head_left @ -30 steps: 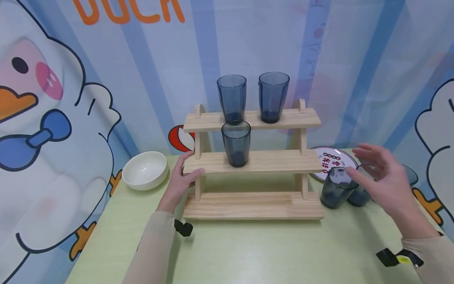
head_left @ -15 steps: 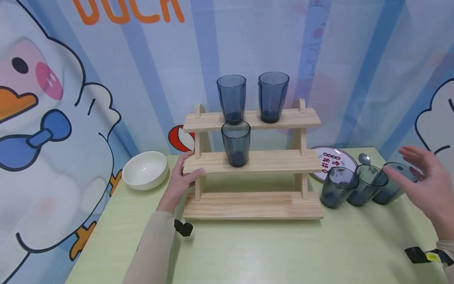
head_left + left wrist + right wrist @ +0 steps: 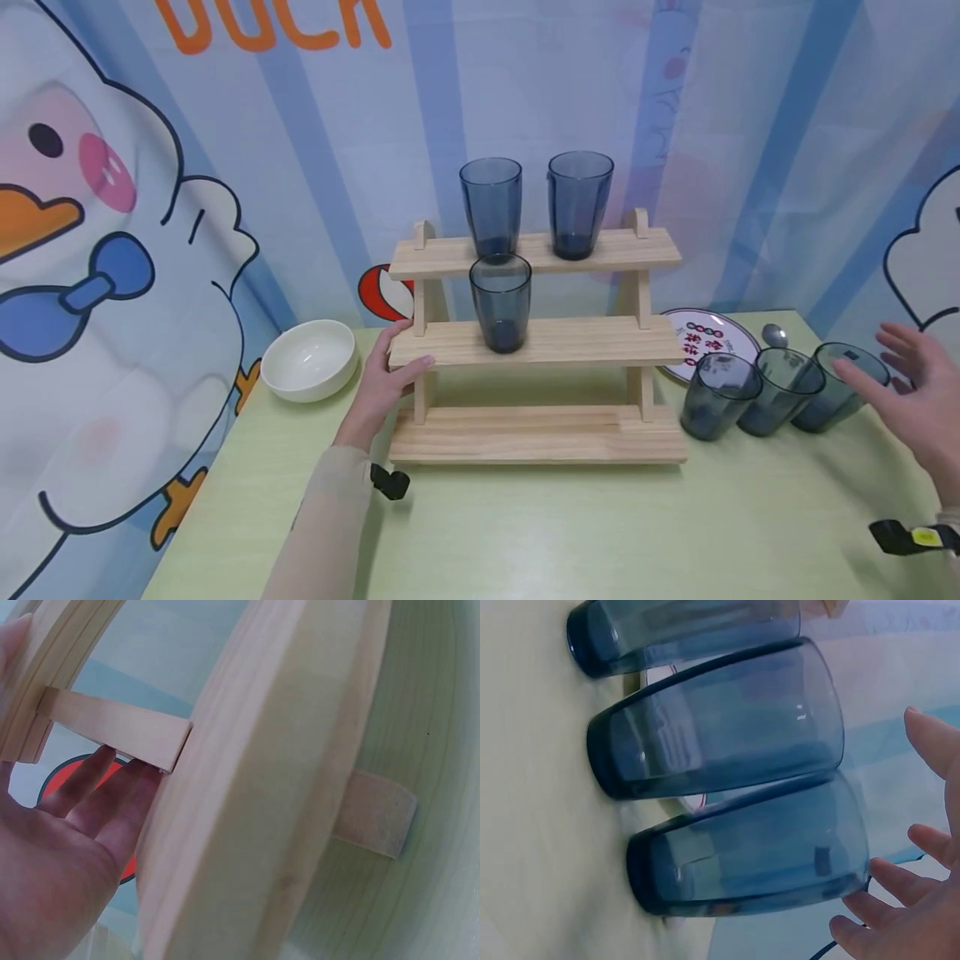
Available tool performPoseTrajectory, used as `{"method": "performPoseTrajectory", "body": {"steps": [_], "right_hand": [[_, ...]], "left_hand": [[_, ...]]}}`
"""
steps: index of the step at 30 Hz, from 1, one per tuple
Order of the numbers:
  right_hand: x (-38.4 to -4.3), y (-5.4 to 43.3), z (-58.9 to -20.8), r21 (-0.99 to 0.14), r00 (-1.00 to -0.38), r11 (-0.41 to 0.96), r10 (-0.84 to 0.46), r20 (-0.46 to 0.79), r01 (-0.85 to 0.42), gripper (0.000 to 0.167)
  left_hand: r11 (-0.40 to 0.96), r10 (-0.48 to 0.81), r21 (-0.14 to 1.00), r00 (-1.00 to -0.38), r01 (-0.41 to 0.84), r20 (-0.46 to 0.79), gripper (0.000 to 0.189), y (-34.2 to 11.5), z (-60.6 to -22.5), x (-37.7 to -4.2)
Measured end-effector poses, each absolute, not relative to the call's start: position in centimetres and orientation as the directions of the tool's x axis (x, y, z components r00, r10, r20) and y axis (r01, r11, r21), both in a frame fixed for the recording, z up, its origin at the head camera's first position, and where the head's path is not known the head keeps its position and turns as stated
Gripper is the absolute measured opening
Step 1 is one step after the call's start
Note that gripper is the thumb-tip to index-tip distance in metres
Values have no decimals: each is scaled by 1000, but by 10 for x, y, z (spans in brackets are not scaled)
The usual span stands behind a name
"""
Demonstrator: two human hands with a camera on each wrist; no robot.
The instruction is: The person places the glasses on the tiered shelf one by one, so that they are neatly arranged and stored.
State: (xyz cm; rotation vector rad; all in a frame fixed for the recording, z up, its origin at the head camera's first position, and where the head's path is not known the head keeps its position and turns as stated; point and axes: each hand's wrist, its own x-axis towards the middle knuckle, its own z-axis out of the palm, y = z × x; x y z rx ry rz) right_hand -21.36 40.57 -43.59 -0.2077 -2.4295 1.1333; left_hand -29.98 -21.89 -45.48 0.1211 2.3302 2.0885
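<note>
My left hand [image 3: 378, 387] grips the left end of the middle board of a three-tier wooden display shelf [image 3: 600, 342]. In the left wrist view its fingers [image 3: 94, 791] reach behind the board, by an upright. My right hand [image 3: 918, 396] is spread beside the rightmost glass [image 3: 836, 392] of three blue-grey tumblers on the table, holding nothing. Left of that one stand the middle tumbler [image 3: 727, 724] and another tumbler [image 3: 716, 400], close together and upright. Two tumblers, the left one [image 3: 491, 204] and the right one [image 3: 581, 200], stand on the top board. One tumbler [image 3: 501, 304] is on the middle board.
A white bowl [image 3: 309, 362] sits left of the shelf. Behind the tabletop tumblers lies a plate with red writing [image 3: 693, 325], and a spoon [image 3: 775, 335] rests to its right. A patterned curtain [image 3: 337, 167] hangs behind the pale green table [image 3: 570, 533].
My right hand has moved right, from in front of the tabletop tumblers to beside the rightmost one. The spoon and the tumblers it hid now show. My left hand keeps its hold on the shelf.
</note>
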Motion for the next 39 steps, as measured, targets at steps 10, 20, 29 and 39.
{"method": "performPoseTrajectory", "body": {"steps": [10,20,29,39], "right_hand": [[-217,432,-470,-841,-929,537,274,247,-66,75],[-221,448,-488,-914,-955,376,178,236,-156,80],[-223,445,-493,-901,-948,390,162,272,-192,79],[-224,444,-498,-941,-945,281,212,251,-187,79]], "left_hand": [[110,62,993,-997,43,36,68,-219,-457,-302],[112,64,993,-997,44,37,68,-219,-457,-302],[111,61,993,-997,49,42,67,-218,-456,-301],[114,60,992,-997,47,40,68,-218,-454,-300]]}}
